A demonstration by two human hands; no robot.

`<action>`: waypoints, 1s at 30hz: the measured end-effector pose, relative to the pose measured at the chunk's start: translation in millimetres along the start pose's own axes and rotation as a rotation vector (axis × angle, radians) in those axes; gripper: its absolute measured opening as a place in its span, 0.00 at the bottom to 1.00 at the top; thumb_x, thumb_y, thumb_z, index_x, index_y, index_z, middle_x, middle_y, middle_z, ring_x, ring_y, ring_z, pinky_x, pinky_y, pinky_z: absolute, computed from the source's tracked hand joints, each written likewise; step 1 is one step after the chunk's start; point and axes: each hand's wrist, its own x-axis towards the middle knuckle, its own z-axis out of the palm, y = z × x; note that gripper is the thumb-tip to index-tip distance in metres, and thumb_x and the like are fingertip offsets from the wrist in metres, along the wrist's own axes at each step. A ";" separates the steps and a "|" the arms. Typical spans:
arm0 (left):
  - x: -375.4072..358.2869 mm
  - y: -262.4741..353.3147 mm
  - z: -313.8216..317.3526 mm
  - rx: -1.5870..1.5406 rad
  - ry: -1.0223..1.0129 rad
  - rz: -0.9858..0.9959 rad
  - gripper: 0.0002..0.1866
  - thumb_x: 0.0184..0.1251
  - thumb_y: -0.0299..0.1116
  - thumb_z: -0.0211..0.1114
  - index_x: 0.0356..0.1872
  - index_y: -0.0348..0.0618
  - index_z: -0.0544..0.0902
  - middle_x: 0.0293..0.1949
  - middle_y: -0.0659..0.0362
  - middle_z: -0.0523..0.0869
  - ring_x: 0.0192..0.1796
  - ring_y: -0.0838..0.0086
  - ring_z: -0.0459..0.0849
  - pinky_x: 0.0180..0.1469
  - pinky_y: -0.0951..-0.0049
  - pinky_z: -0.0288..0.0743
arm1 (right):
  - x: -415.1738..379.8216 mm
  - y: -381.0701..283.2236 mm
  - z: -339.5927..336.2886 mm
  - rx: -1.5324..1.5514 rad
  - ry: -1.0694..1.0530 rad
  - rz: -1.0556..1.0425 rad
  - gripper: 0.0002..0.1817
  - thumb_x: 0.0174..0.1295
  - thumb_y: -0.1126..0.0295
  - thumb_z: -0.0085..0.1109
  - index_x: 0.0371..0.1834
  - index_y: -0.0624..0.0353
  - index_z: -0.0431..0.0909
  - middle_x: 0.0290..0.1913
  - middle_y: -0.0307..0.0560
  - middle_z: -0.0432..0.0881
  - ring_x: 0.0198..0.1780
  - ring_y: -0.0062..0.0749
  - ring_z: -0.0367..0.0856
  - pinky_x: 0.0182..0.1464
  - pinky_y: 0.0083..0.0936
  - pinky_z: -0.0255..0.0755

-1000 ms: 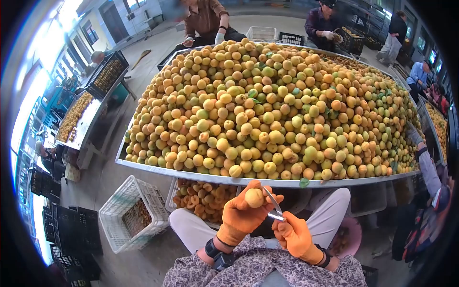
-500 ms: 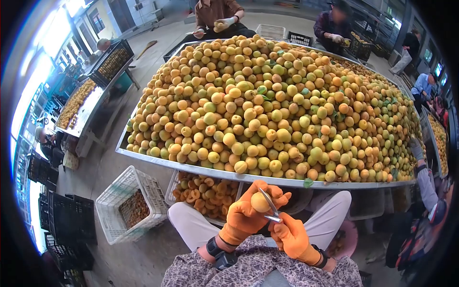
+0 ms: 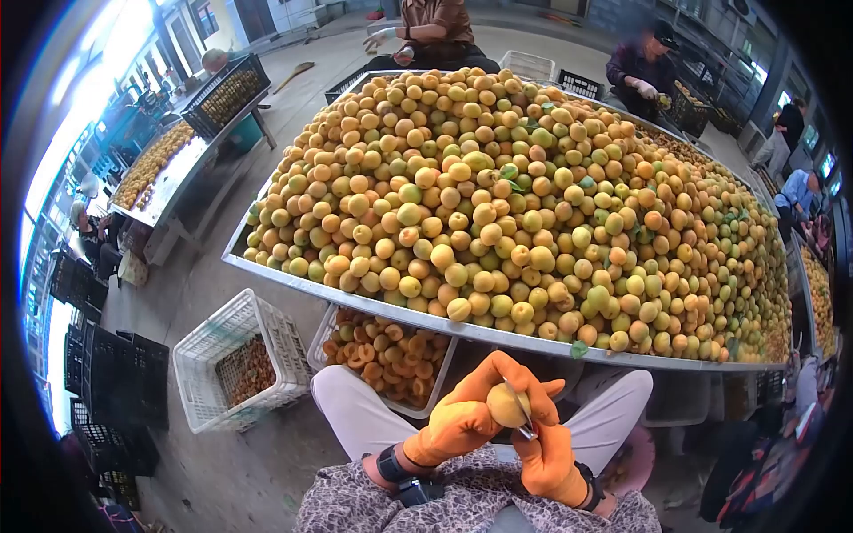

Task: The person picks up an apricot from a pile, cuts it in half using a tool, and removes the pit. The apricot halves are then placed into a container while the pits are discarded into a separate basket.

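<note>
My left hand (image 3: 464, 410), in an orange glove, has its fingers wrapped round a yellow apricot (image 3: 505, 405) above my lap. In my right hand (image 3: 553, 464), also gloved in orange, is a small knife (image 3: 529, 432). Its blade lies against the right side of the apricot, with the tip pointing up and away from me. The right fingertips are close under the fruit, and the knife's handle is mostly hidden in the glove. Just beyond both hands runs the metal edge of a large table (image 3: 426, 322) heaped with whole apricots (image 3: 498, 222).
A crate of halved apricots (image 3: 391, 355) sits under the table edge by my left knee. Further left, a white crate (image 3: 286, 355) holds apricot pits (image 3: 251, 375). Black crates (image 3: 115, 382) are stacked at far left. Co-workers (image 3: 440, 31) sit across the table.
The knife blade has come closer along the apricot, and my hands are nearer together and slightly lower in view. The co-worker opposite has moved a gloved hand out to the left.
</note>
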 end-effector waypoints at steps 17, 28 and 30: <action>-12.2 21.5 14.9 0.343 -0.075 -0.169 0.38 0.64 0.50 0.68 0.67 0.35 0.67 0.56 0.48 0.81 0.55 0.62 0.82 0.68 0.61 0.65 | 17.2 -0.7 -4.0 0.119 0.055 -0.238 0.20 0.70 0.57 0.48 0.45 0.67 0.76 0.31 0.47 0.82 0.28 0.38 0.82 0.31 0.27 0.73; 18.1 69.2 7.7 1.008 -0.424 -0.134 0.37 0.54 0.37 0.77 0.64 0.34 0.72 0.53 0.50 0.83 0.60 0.58 0.80 0.74 0.49 0.55 | 11.2 17.6 -15.4 -0.019 -0.094 -0.221 0.20 0.70 0.56 0.46 0.40 0.65 0.75 0.25 0.47 0.77 0.23 0.43 0.78 0.27 0.31 0.70; 7.8 42.3 11.7 0.324 -0.183 -0.285 0.43 0.49 0.43 0.80 0.64 0.32 0.72 0.57 0.48 0.81 0.67 0.62 0.74 0.73 0.55 0.56 | 21.7 -0.1 -2.2 0.097 0.079 -0.230 0.23 0.71 0.52 0.46 0.42 0.66 0.77 0.31 0.48 0.81 0.30 0.41 0.82 0.34 0.29 0.74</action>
